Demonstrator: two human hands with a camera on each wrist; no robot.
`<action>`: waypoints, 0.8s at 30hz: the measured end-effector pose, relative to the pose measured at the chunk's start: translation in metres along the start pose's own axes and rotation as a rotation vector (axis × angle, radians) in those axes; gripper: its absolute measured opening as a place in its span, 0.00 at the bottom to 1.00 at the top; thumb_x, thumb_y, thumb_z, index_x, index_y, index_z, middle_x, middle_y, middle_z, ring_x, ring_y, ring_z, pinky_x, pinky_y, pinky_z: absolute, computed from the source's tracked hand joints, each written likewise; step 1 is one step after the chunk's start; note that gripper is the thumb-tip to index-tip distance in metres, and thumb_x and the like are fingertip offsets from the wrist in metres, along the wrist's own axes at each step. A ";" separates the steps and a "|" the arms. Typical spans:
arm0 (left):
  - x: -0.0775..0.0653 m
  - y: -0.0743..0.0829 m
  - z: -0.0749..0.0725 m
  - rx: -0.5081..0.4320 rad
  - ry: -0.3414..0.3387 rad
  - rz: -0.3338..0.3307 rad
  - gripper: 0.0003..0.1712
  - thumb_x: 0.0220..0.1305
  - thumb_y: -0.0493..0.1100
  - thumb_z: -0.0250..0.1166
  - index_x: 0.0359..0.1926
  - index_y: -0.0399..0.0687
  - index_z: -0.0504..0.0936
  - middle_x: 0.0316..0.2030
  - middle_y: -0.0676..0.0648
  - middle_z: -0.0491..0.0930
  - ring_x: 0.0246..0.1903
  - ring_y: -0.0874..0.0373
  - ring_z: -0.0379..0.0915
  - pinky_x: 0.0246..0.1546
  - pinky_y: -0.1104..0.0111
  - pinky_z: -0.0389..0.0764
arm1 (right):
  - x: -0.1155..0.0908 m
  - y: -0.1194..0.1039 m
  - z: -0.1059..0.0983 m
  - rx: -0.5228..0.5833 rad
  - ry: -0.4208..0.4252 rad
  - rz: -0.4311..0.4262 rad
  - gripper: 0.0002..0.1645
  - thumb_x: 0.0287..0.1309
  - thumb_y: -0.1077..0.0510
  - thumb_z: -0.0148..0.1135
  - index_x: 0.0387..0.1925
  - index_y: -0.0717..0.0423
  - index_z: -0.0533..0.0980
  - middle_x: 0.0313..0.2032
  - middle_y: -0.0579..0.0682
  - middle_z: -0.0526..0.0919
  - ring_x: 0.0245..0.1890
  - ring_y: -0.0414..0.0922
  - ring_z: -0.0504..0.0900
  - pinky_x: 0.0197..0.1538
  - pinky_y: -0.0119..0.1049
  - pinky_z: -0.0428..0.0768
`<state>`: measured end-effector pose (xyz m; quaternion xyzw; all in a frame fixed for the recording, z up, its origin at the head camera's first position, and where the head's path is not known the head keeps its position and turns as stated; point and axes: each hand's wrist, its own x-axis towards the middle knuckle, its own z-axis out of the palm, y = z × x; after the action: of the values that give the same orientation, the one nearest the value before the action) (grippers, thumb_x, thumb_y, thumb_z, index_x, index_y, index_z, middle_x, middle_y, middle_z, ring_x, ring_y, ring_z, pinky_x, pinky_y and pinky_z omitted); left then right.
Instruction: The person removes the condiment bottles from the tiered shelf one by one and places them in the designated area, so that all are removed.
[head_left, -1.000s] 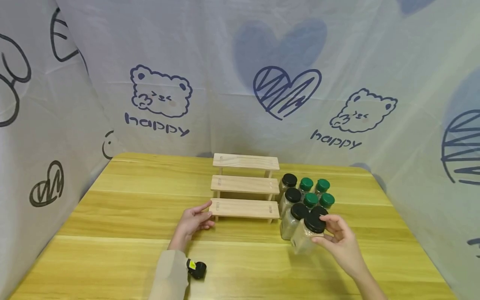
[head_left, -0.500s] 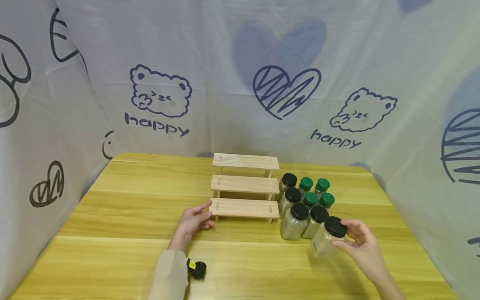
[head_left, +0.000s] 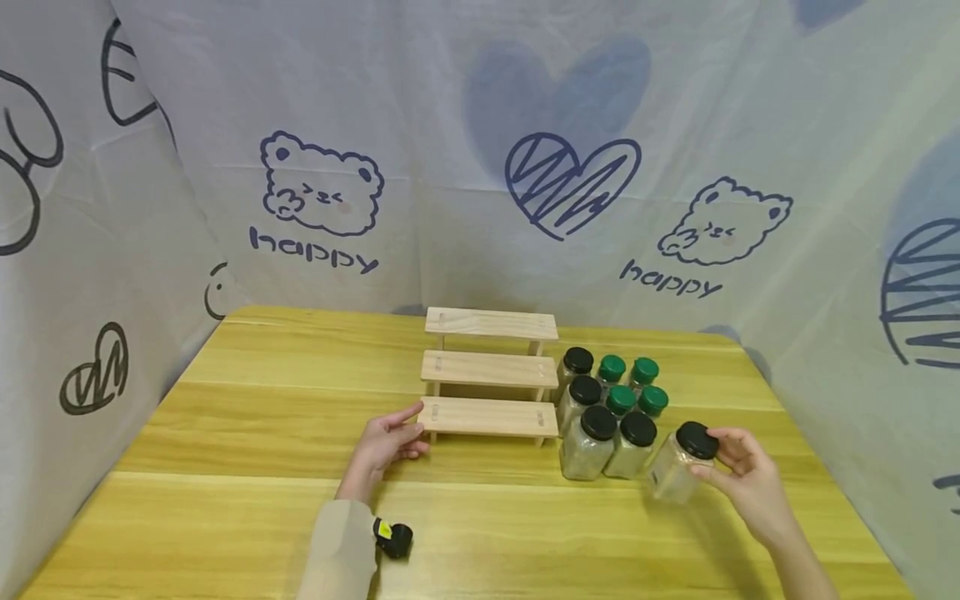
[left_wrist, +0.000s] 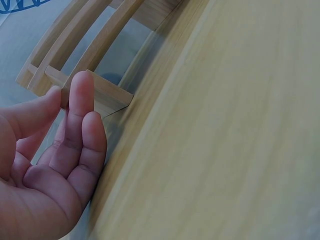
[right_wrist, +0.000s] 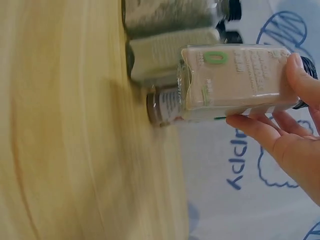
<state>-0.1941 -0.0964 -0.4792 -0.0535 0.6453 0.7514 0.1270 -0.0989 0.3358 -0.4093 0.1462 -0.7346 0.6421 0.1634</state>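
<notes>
My right hand (head_left: 757, 492) grips a clear square spice jar (head_left: 675, 472) with a black lid, near its top. In the right wrist view that jar (right_wrist: 235, 80) shows a printed label and pale contents, and its base hangs off the table. To its left stand several black-lidded jars (head_left: 587, 450) and several smaller green-lidded jars (head_left: 620, 400). At the middle is a three-step wooden rack (head_left: 487, 417), whose steps hold nothing. My left hand (head_left: 382, 446) pinches the left end of its lowest step between thumb and fingers, as the left wrist view shows at the rack's corner (left_wrist: 100, 90).
The yellow wood-grain table (head_left: 247, 467) ends at a printed cloth backdrop (head_left: 450, 208) behind and at both sides. A black device with a yellow mark (head_left: 393, 540) sits at my left wrist.
My right hand has carried the jar to the right, from in front of the black-lidded jars to a spot apart from them. The left hand and the rack have stayed put.
</notes>
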 end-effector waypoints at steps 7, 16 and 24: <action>-0.001 0.000 0.001 0.007 0.006 -0.002 0.25 0.58 0.31 0.58 0.58 0.39 0.68 0.32 0.38 0.80 0.21 0.59 0.77 0.25 0.72 0.77 | 0.010 0.014 -0.009 -0.107 0.016 0.071 0.26 0.41 0.80 0.60 0.44 0.63 0.68 0.41 0.35 0.76 0.42 0.28 0.74 0.40 0.20 0.73; -0.001 0.000 0.000 0.001 0.004 0.000 0.25 0.58 0.31 0.58 0.58 0.39 0.68 0.32 0.38 0.80 0.21 0.59 0.77 0.25 0.72 0.77 | 0.018 0.039 -0.014 -0.072 -0.004 0.033 0.26 0.41 0.77 0.63 0.44 0.61 0.69 0.42 0.38 0.76 0.43 0.30 0.74 0.40 0.21 0.74; -0.002 0.001 0.000 -0.006 -0.003 -0.005 0.25 0.59 0.31 0.57 0.58 0.39 0.68 0.32 0.38 0.80 0.21 0.59 0.77 0.24 0.73 0.77 | 0.021 0.041 -0.005 -0.099 -0.015 0.074 0.25 0.42 0.81 0.59 0.44 0.67 0.65 0.40 0.36 0.76 0.42 0.29 0.74 0.38 0.21 0.74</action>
<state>-0.1925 -0.0968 -0.4773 -0.0542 0.6426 0.7532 0.1296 -0.1355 0.3457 -0.4362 0.1154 -0.7716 0.6094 0.1413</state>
